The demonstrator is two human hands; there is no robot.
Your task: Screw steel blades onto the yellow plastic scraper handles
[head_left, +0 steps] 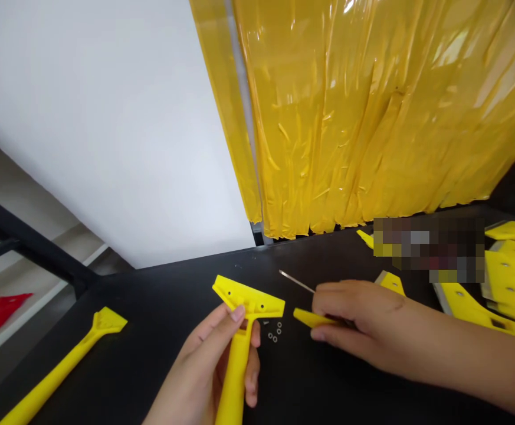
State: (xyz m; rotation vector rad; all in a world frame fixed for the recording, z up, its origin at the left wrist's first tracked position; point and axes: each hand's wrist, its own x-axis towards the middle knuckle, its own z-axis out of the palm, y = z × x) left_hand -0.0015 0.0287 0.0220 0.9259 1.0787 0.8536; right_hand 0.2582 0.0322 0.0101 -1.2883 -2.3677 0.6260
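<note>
My left hand [215, 345] is wrapped round a yellow plastic scraper handle [235, 378], its thumb on the neck below the wide head. Two small holes show in that head. My right hand [354, 316] is closed round a screwdriver [296, 281], whose thin metal shaft points up and to the left; its grip is hidden in the palm. A flat yellow scraper piece [309, 317] sticks out between the thumb and fingers of the same hand. Several small nuts [275, 339] lie on the table just right of the held handle's neck.
On the black table [160, 378] another yellow scraper handle [66, 366] lies at the left. Yellow scrapers with metal blades [511, 271] are piled at the right. Behind hang a yellow plastic curtain [328, 130] and a white panel [120, 130]. A blurred patch hides part of the back right.
</note>
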